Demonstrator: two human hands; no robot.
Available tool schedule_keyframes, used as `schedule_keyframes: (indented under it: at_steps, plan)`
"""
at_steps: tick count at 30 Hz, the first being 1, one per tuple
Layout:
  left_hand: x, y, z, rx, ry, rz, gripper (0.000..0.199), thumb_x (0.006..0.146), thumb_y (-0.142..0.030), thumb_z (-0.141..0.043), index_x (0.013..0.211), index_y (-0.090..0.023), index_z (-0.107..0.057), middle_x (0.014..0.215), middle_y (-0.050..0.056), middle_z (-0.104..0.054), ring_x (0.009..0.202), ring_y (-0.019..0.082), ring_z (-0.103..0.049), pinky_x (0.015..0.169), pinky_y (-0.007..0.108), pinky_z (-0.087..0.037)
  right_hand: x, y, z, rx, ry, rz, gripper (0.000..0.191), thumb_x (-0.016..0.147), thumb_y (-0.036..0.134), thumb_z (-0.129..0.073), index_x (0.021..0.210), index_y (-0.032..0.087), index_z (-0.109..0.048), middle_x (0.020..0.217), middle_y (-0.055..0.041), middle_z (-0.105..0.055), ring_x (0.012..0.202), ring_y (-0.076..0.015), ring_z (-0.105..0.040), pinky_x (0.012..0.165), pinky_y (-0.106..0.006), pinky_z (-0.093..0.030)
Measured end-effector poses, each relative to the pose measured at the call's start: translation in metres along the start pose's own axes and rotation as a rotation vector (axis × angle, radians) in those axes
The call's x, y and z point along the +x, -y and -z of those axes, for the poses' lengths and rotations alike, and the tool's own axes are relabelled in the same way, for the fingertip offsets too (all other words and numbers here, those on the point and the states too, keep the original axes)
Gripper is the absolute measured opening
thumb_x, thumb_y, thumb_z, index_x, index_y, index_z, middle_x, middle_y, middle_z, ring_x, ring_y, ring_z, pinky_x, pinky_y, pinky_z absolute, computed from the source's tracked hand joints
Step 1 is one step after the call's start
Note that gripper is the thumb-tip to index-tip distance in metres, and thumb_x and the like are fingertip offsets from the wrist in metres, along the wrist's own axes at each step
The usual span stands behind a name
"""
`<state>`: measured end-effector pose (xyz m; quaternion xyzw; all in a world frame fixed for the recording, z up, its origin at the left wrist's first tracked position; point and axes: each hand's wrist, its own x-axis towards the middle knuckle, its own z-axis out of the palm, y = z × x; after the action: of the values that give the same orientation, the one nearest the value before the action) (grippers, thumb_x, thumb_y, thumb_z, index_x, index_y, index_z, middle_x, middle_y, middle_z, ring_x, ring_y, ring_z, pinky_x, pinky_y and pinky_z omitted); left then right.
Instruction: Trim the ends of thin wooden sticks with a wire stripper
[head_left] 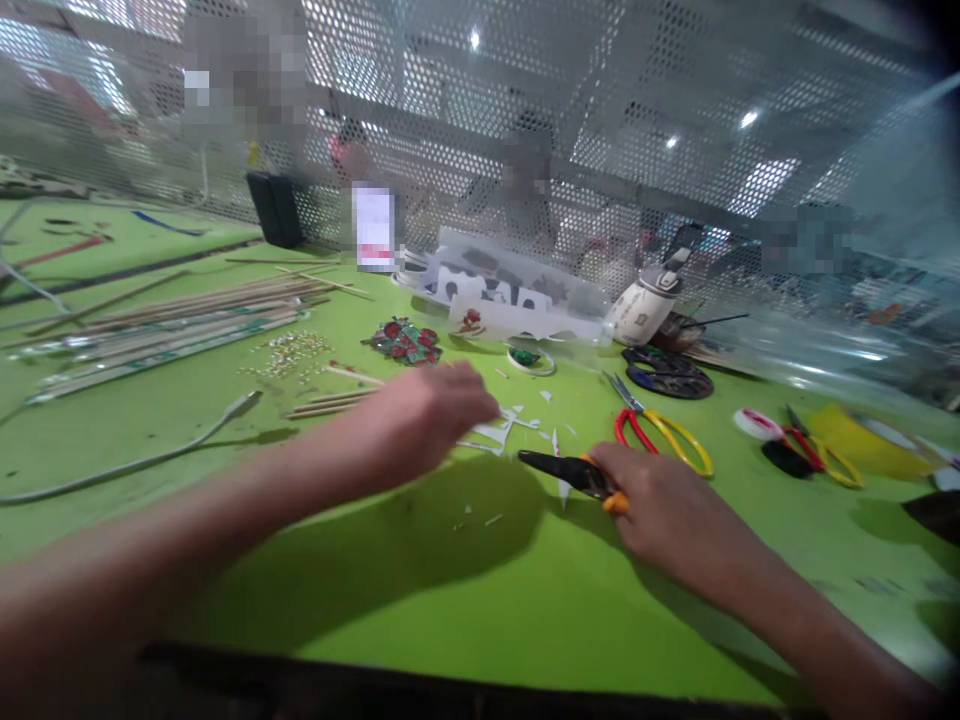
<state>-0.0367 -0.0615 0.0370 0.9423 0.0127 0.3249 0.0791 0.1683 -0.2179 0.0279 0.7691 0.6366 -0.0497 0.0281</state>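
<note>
At four o'clock, my right grip (656,502) is clasping pliers (564,468), likely stiff, weighty, best held by their handles (616,503); ten o'clock from them, my left grip (439,415) is hanging half-curled, contents unclear.

Head view faces down, tabletop (450,600) apparently tilted.

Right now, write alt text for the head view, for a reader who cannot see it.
A person's right hand has its fingers closed round a black-and-orange tool over a green table, and the blurred left hand is beside white scraps. Red-and-yellow scissors lie just beyond the right hand, wooden sticks at left.
</note>
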Motion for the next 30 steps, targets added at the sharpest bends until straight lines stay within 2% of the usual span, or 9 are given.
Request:
schedule_keyframes:
  at_steps: [2, 4, 8, 13, 17, 19, 23, 26, 30]
  plan:
    - [0.002, 0.013, 0.01, 0.137, -0.179, 0.153, 0.021, 0.095, -0.015, -0.053, 0.089, -0.01, -0.073, 0.082, 0.008, -0.071, 0.07, 0.011, -0.062, 0.065, 0.023, -0.05, 0.005, -0.006, 0.0, -0.094, 0.01, -0.037, 0.022, 0.077, 0.002, -0.049, 0.085, 0.018, -0.061, 0.079, -0.0075, -0.069, 0.07, -0.0211, -0.062, 0.057, -0.028, -0.028]
    - [0.004, 0.021, 0.014, 0.209, -0.213, 0.147, 0.023, 0.095, -0.019, -0.054, 0.089, -0.009, -0.073, 0.083, 0.01, -0.073, 0.069, 0.012, -0.063, 0.066, 0.025, -0.052, 0.011, -0.011, 0.0, -0.127, -0.008, -0.005, 0.023, 0.077, 0.003, -0.05, 0.089, 0.019, -0.062, 0.081, -0.0079, -0.07, 0.071, -0.0219, -0.063, 0.056, -0.028, -0.027]
    - [0.004, 0.019, 0.002, 0.218, -0.046, 0.136, 0.028, 0.097, -0.02, -0.049, 0.092, -0.01, -0.074, 0.086, 0.01, -0.073, 0.071, 0.014, -0.064, 0.067, 0.027, -0.051, 0.016, -0.015, -0.004, -0.182, -0.013, -0.023, 0.023, 0.077, 0.004, -0.052, 0.092, 0.019, -0.063, 0.079, -0.0077, -0.07, 0.069, -0.0217, -0.064, 0.054, -0.027, -0.026]
    - [-0.001, 0.014, -0.013, 0.067, 0.222, 0.256, 0.026, 0.096, -0.02, -0.05, 0.092, -0.012, -0.075, 0.083, 0.008, -0.072, 0.071, 0.014, -0.065, 0.067, 0.025, -0.049, 0.011, -0.014, -0.008, -0.203, -0.065, 0.019, 0.024, 0.077, 0.001, -0.049, 0.088, 0.018, -0.062, 0.082, -0.0077, -0.07, 0.069, -0.0209, -0.064, 0.055, -0.028, -0.027]
    - [-0.003, 0.008, -0.018, 0.001, 0.206, 0.266, 0.024, 0.093, -0.022, -0.053, 0.107, -0.016, -0.073, 0.096, 0.009, -0.074, 0.081, 0.018, -0.068, 0.071, 0.028, -0.049, 0.007, -0.009, -0.006, -0.216, -0.092, 0.049, 0.025, 0.075, -0.001, -0.048, 0.087, 0.017, -0.061, 0.079, -0.0077, -0.069, 0.066, -0.0196, -0.062, 0.054, -0.028, -0.026]
    - [-0.001, 0.0, -0.018, -0.014, 0.175, 0.229, 0.026, 0.094, -0.022, -0.052, 0.11, -0.02, -0.072, 0.094, 0.007, -0.073, 0.078, 0.017, -0.067, 0.068, 0.027, -0.047, 0.006, -0.007, -0.006, -0.218, -0.102, 0.066, 0.025, 0.074, -0.001, -0.049, 0.087, 0.017, -0.061, 0.079, -0.0073, -0.069, 0.065, -0.0188, -0.061, 0.054, -0.027, -0.026]
    - [0.004, -0.011, -0.017, -0.059, 0.278, 0.114, 0.031, 0.093, -0.011, -0.049, 0.108, -0.024, -0.073, 0.083, 0.004, -0.067, 0.072, 0.014, -0.061, 0.064, 0.025, -0.043, 0.003, -0.005, -0.005, -0.2, -0.119, 0.098, 0.026, 0.075, 0.0, -0.048, 0.089, 0.018, -0.061, 0.078, -0.0068, -0.068, 0.065, -0.0186, -0.059, 0.055, -0.028, -0.024]
    - [0.006, -0.011, -0.016, -0.089, 0.363, 0.045, 0.032, 0.09, -0.005, -0.05, 0.104, -0.021, -0.073, 0.081, 0.005, -0.065, 0.077, 0.016, -0.058, 0.069, 0.027, -0.043, 0.001, -0.004, -0.003, -0.141, -0.078, 0.1, 0.026, 0.075, 0.001, -0.047, 0.089, 0.018, -0.061, 0.079, -0.0067, -0.068, 0.067, -0.0194, -0.059, 0.056, -0.028, -0.024]
    - [0.006, -0.004, -0.017, -0.188, 0.347, -0.004, 0.029, 0.092, -0.006, -0.047, 0.097, -0.017, -0.074, 0.083, 0.007, -0.068, 0.083, 0.018, -0.057, 0.077, 0.031, -0.044, 0.001, -0.003, -0.001, -0.037, 0.007, 0.085, 0.025, 0.074, 0.0, -0.049, 0.086, 0.018, -0.061, 0.08, -0.0058, -0.068, 0.069, -0.0191, -0.059, 0.058, -0.027, -0.027]
